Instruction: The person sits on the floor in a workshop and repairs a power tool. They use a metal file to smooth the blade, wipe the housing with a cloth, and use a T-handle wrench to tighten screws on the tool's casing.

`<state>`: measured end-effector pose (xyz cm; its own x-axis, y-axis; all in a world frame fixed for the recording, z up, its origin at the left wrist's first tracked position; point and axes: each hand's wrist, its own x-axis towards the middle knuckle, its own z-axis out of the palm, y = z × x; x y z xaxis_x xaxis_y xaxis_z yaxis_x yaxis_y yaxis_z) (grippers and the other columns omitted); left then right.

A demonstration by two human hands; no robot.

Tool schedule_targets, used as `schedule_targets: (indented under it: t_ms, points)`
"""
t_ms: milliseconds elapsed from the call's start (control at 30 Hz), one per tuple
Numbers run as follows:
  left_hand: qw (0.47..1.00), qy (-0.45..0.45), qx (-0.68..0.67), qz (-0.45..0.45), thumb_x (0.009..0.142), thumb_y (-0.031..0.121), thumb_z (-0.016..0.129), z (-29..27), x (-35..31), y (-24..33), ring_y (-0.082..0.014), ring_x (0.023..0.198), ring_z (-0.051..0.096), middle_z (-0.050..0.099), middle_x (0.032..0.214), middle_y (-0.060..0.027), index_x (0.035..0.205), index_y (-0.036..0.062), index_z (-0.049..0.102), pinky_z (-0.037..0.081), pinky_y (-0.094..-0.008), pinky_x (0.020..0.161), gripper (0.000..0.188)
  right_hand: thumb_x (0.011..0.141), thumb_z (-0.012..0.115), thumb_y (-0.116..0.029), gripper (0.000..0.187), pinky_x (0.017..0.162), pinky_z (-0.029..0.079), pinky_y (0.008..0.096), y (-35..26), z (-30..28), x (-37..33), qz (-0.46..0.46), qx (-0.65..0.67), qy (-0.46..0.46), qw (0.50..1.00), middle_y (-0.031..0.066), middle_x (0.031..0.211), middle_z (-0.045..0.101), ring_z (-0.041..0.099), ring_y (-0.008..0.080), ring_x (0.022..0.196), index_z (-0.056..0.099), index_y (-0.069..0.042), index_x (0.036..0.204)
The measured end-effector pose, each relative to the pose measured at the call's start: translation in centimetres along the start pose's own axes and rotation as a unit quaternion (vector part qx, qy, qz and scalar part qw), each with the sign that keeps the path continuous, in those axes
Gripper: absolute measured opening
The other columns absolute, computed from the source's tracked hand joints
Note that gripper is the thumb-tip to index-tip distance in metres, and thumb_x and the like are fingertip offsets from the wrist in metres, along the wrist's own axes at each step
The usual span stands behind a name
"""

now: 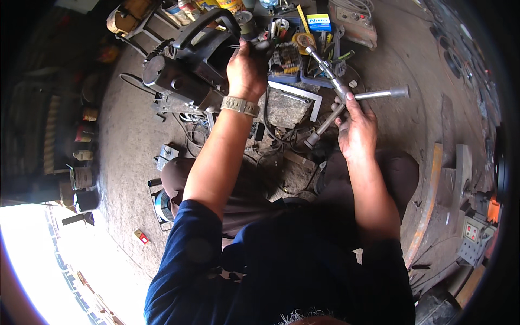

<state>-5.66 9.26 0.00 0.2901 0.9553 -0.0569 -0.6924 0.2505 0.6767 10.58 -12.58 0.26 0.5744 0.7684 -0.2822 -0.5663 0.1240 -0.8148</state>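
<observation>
A metal three-way socket wrench (374, 95) is in my right hand (357, 130), its thumb pressed on the hub and its fingers curled underneath. One wrench arm reaches up-left, another right, the third down-left; each has a socket-like end. My left hand (246, 70) is raised against a dark power saw (197, 59) with a looped handle and a round motor housing. The left thumb points up along the saw's edge. Its other fingers curl round a dark part in shadow that I cannot make out.
Beyond my hands, a blue toolbox (317, 81) holds bits and a yellow tape measure (303, 41). Before me lie a metal square (314, 107), a stone block (287, 108) and cables. A control box (355, 27) stands far right. Flat metal bars (430, 189) lie right.
</observation>
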Motion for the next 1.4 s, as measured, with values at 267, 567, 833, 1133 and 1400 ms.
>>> schedule_targets:
  t_ms: [267,567,833,1133,1400]
  points:
    - [0.995,0.034,-0.088,-0.032,0.114,0.027,0.038,-2.3,2.8,-6.4,-0.0352,0.110,0.068,0.067,0.123,-0.0203,0.133,-0.0026,0.052,0.055,-0.0448,0.102,0.037,0.103,0.068,-0.022,0.029,0.068,0.044,0.0283,0.6,-0.3,0.6,-0.004,0.008,-0.006,1.000,0.0059,0.101,0.071,0.066,0.0153,0.087,0.066,-0.005,0.126]
    - [0.997,0.047,-0.020,-0.050,0.106,0.012,0.058,-5.1,0.5,-4.6,-0.0333,0.108,0.070,0.069,0.119,-0.0190,0.128,-0.0066,0.055,0.057,-0.0469,0.100,0.029,0.103,0.069,-0.022,0.024,0.068,0.044,0.0278,1.5,-0.2,0.9,0.008,0.010,-0.007,1.000,0.0046,0.099,0.072,0.067,0.0141,0.084,0.067,-0.007,0.121]
    - [0.997,0.033,0.019,-0.072,0.098,0.002,0.068,-5.0,-2.2,-4.1,-0.0302,0.105,0.071,0.071,0.116,-0.0154,0.127,-0.0030,0.061,0.059,-0.0436,0.098,0.030,0.103,0.068,-0.022,0.021,0.067,0.044,0.0281,2.7,0.3,0.5,0.029,-0.004,-0.026,0.999,0.0044,0.099,0.072,0.066,0.0134,0.083,0.066,-0.009,0.119]
    - [0.987,0.082,0.105,-0.086,0.100,0.006,0.066,-6.2,-6.5,-3.2,-0.0320,0.101,0.071,0.071,0.113,-0.0166,0.119,-0.0025,0.063,0.060,-0.0441,0.094,0.021,0.103,0.067,-0.020,0.017,0.061,0.046,0.0273,3.4,1.1,-0.4,0.046,-0.023,-0.034,0.998,0.0033,0.096,0.071,0.066,0.0125,0.077,0.065,-0.007,0.115]
    - [0.965,0.169,0.157,-0.127,0.104,0.014,0.061,-11.2,-11.9,1.1,-0.0333,0.105,0.071,0.071,0.119,-0.0160,0.128,-0.0010,0.060,0.058,-0.0441,0.088,0.029,0.103,0.068,-0.019,0.016,0.054,0.047,0.0251,9.4,5.8,-1.8,0.122,-0.066,-0.100,0.985,0.0045,0.088,0.069,0.066,0.0121,0.073,0.066,-0.005,0.110]
